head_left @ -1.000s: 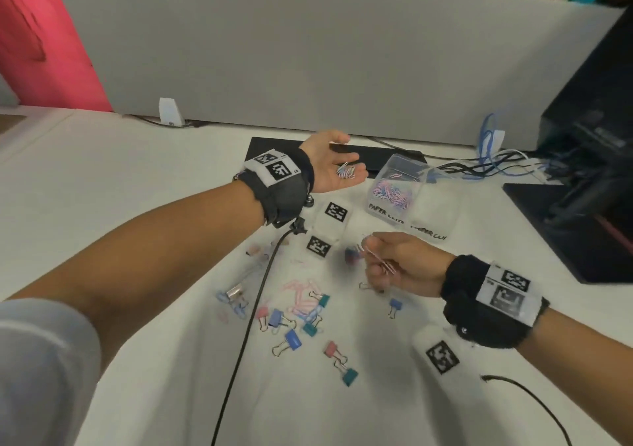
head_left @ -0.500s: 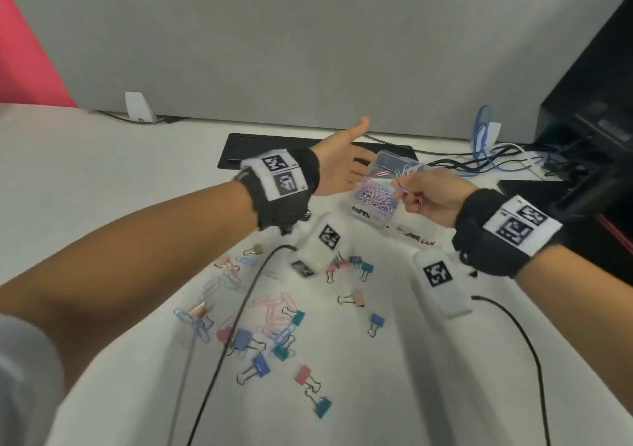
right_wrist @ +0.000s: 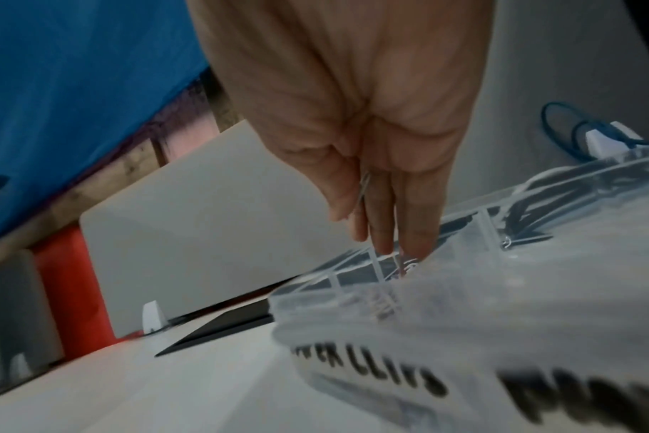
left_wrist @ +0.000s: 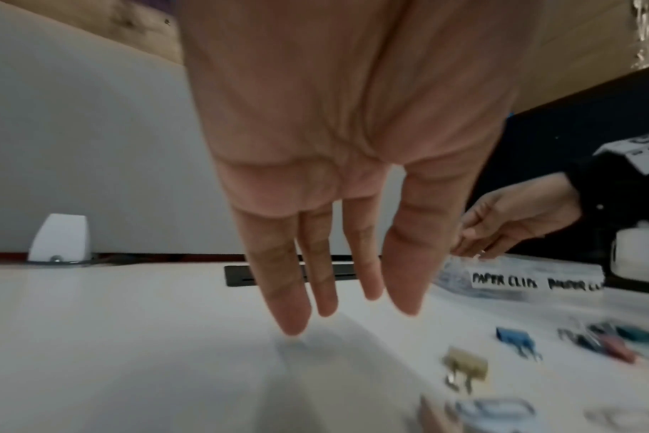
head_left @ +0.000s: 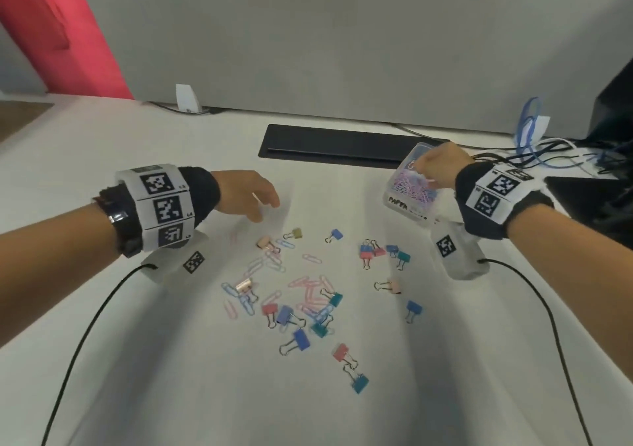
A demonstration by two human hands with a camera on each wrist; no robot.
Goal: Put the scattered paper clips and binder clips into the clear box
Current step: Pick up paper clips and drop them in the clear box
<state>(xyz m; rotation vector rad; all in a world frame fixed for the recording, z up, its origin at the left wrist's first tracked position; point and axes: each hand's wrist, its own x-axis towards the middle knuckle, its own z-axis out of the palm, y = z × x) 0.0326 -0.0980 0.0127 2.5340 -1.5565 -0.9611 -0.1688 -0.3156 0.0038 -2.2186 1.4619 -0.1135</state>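
The clear box (head_left: 407, 202), labelled PAPER CLIPS and holding pink and purple clips, stands at the right rear of the white desk. My right hand (head_left: 430, 168) hovers over its open top (right_wrist: 352, 281), thumb and fingers (right_wrist: 378, 222) pinching a thin metal clip (right_wrist: 363, 187). My left hand (head_left: 260, 205) is lowered to the desk left of the scatter, fingers (left_wrist: 289, 310) straight and holding nothing. Pink and blue paper clips (head_left: 308, 294) and coloured binder clips (head_left: 301, 337) lie scattered in front; a gold binder clip (head_left: 296, 233) (left_wrist: 465, 364) sits nearest the left fingertips.
A black cable slot (head_left: 335, 144) runs along the back of the desk below the grey partition. Tangled cables (head_left: 548, 150) and a black monitor base (head_left: 599, 198) crowd the right. Black cords (head_left: 85, 325) trail from both wrists across the desk.
My left hand has come away from the box, swung left and down to the desk, palm down and empty. My right hand has carried its clip from the desk up over the box.
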